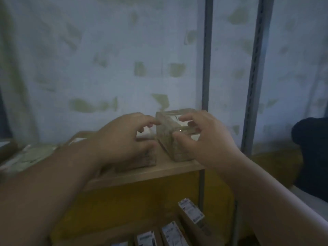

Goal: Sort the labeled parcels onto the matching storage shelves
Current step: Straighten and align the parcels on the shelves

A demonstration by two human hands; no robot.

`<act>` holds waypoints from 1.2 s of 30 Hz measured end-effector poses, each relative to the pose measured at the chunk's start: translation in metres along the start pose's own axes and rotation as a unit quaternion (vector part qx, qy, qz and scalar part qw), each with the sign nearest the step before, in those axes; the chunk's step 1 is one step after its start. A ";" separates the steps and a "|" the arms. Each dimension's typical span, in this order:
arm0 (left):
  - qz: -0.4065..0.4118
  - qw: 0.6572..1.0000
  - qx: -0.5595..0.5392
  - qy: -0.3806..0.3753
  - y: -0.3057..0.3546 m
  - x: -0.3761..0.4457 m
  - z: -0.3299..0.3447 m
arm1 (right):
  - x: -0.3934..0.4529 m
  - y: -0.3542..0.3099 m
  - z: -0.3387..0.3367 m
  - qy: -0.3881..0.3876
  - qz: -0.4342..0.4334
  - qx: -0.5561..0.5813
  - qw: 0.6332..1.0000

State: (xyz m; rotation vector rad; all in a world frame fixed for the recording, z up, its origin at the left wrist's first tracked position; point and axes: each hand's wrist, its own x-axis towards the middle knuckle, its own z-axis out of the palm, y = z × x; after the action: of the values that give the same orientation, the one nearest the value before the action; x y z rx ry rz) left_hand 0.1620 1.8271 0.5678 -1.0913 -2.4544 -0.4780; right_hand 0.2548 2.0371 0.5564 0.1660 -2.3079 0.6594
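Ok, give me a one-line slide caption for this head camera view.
Both hands, left and right, set a small taped parcel on a wooden shelf above labeled boxes.

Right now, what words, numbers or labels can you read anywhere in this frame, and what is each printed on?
No text can be read.
White labels on the parcels on the lower shelf: dark print shows, too blurred to read.
Small parcel held by the right hand on the upper shelf: its top is shiny, no legible print.
Parcel under the left hand: label hidden and blurred.

matt wooden shelf [142, 173], cardboard parcel [168, 139]
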 end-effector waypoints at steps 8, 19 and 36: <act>-0.103 0.989 -0.018 0.104 0.056 -0.071 0.073 | -0.023 0.024 0.000 -0.053 -0.058 0.090 0.993; -0.205 0.969 -0.135 0.015 0.082 -0.107 0.230 | -0.068 0.100 0.018 -0.130 -0.047 0.093 0.986; -0.377 0.843 -0.329 -0.199 0.078 -0.093 0.472 | -0.139 0.293 0.164 -0.373 0.216 -0.062 0.900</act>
State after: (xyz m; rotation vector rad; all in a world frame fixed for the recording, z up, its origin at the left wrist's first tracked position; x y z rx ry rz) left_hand 0.1703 2.0372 0.1286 -0.3609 -3.1510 -1.5626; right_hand 0.1685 2.1973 0.2420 -0.2023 -3.1703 0.7480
